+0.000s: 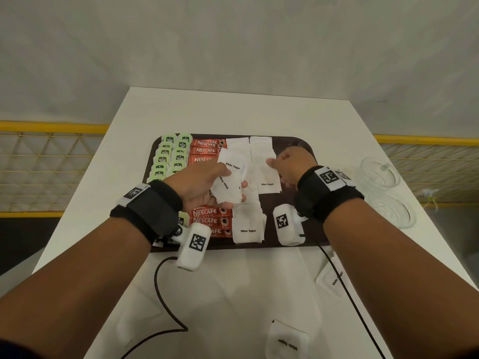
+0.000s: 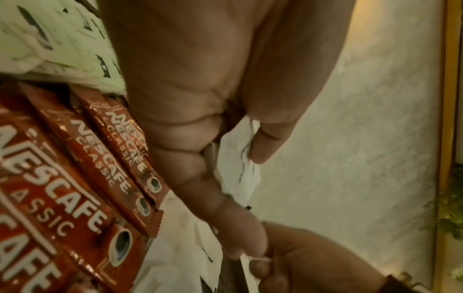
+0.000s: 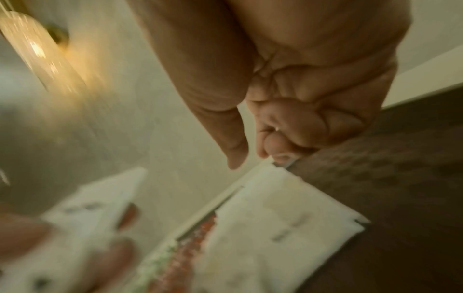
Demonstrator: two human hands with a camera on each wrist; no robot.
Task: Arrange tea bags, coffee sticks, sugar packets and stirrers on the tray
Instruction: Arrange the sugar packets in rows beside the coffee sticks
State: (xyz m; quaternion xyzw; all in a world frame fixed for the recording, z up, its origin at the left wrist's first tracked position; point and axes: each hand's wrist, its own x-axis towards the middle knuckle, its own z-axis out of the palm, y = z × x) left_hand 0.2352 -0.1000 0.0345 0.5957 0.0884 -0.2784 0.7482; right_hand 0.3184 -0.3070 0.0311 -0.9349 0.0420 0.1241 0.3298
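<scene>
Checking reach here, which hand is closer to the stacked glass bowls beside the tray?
Right. The right hand hovers over the tray's right half, nearer the glass bowls; the left hand, gripping sugar packets, is mid-tray, farther away.

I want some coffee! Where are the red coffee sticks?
In the head view, the coffee sticks lie on the tray, between the green tea bags and white sugar packets.
</scene>
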